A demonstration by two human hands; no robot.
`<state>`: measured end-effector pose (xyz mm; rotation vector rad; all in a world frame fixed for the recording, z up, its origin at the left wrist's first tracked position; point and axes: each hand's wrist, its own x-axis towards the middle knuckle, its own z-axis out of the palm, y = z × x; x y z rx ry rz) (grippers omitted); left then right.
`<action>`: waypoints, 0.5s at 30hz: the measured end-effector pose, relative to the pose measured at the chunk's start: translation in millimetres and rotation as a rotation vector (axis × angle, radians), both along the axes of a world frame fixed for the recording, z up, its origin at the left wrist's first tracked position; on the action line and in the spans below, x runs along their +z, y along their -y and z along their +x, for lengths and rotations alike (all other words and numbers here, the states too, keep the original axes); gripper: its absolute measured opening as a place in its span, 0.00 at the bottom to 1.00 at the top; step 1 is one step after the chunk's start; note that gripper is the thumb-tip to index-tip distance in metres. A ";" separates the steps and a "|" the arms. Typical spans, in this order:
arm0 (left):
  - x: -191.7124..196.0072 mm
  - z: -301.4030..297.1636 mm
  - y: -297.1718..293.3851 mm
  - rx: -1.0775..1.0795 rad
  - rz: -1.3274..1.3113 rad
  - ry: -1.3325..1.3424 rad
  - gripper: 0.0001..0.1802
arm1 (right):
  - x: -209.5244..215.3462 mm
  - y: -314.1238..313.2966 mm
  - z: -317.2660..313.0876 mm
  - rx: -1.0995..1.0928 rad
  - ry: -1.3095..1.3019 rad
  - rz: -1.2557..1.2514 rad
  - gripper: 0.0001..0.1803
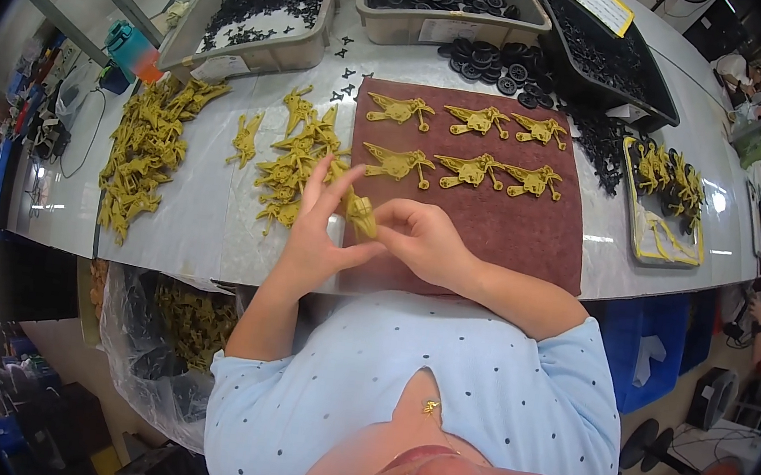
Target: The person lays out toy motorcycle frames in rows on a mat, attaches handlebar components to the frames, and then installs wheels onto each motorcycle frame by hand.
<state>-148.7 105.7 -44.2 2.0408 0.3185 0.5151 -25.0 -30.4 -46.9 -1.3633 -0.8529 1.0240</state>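
Yellow plastic part (361, 215) is up between both hands, just above the near left edge of the maroon mat (493, 241). Right hand (427, 241): grip nearly closed, thumb and index pinching the part at its lower end. Left hand (318, 228): grip half open, curved around the part's left side, fingers up by its top end, thumb stretched under toward the right fingertips; can't tell if it bears on the part.

On the mat, six yellow frames (471, 170) lie flat, two rows of three, all set much the same way; in each row the right two sit closer together. Left of the mat, a loose yellow heap (292, 171), partly behind the left hand; then a single yellow piece (244, 139); then a bigger yellow pile (148, 150) further left.

Back of the table (192, 244): grey bin (288, 58) with small black bits, second grey bin (442, 29) with black wheels, black bin (663, 105) with more small black pieces. Wheels (503, 68) spill in front of the second bin, black pieces (602, 145) just right of the mat. Right end: yellow-rimmed tray (664, 259) with yellow parts and black wheels. Teal-and-orange bottle (131, 50) at back left.
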 end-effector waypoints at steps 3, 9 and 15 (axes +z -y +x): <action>-19.2 -6.9 -7.7 -0.074 -0.219 -0.062 0.32 | 0.3 3.4 1.3 0.099 -0.103 -0.108 0.08; -24.0 -13.4 1.5 0.046 -0.399 -0.030 0.26 | -3.2 8.3 -0.4 0.117 -0.173 -0.185 0.07; -17.5 -25.3 -29.2 0.374 -0.282 0.129 0.25 | -12.1 25.4 21.1 -0.007 -0.084 -0.198 0.07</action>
